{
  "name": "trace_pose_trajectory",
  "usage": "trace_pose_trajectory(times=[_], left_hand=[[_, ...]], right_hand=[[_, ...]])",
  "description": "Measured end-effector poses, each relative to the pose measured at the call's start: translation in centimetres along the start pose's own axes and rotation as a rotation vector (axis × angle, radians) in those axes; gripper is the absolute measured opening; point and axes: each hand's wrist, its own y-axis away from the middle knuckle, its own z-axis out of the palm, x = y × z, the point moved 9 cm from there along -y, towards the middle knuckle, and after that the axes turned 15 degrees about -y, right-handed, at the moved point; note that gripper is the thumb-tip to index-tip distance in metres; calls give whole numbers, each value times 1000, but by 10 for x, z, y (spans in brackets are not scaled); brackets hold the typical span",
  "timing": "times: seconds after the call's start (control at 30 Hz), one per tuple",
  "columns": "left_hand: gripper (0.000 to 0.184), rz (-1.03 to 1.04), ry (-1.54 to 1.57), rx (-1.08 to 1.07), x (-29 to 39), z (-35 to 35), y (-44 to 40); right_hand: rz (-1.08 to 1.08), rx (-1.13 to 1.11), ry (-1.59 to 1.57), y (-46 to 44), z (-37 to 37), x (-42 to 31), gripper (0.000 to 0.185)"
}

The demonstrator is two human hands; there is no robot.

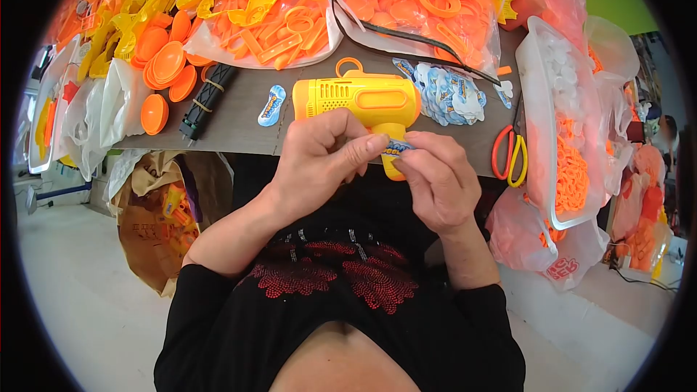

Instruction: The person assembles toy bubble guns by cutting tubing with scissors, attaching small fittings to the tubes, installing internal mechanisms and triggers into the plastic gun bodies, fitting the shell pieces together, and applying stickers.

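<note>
Both of my hands meet over the handle of a yellow toy blower [356,98], which lies on the table with an orange ring at its top. Between the fingertips of my left hand [319,156] and my right hand [443,178] is a small blue sticker [397,147], pinched at both ends. One blue and white sticker [272,106] lies to the left of the toy. A pile of similar stickers [450,94] lies to its right.
Orange and yellow plastic parts [290,29] fill bags along the back. Orange discs [168,62] and a dark bundle [205,101] lie left. Scissors [510,154] and a white bin [544,123] with orange chains stand right. A paper bag [145,239] is below left.
</note>
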Motion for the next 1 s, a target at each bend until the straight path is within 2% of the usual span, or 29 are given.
trace_pose_trajectory(times=[0.03, 0.1, 0.13, 0.2, 0.23, 0.33, 0.5, 0.77, 1.0], left_hand=[[19, 0, -1, 1, -2, -2, -2], [16, 640, -715, 373, 52, -18, 13], [16, 640, -715, 372, 51, -23, 8], [27, 803, -1023, 412, 58, -21, 9], [34, 774, -1050, 297, 48, -20, 4], [32, 791, -1084, 193, 32, -15, -5], [36, 838, -1036, 217, 27, -16, -5], [40, 870, -1031, 221, 27, -17, -5], [42, 772, -1121, 140, 29, -12, -8]], right_hand=[[0, 0, -1, -2, -5, 4, 31], [-3, -6, 128, -10, -19, 18, 29], [98, 52, 117, -10, -30, 38, 29], [119, 49, 170, -13, -41, 60, 33], [162, 3, 135, -14, -40, 71, 35], [230, -82, 61, -17, -30, 80, 42], [197, -228, 30, -29, -10, 71, 52], [208, -236, -15, -31, 9, 75, 55], [252, -255, -30, -28, 13, 77, 54]])
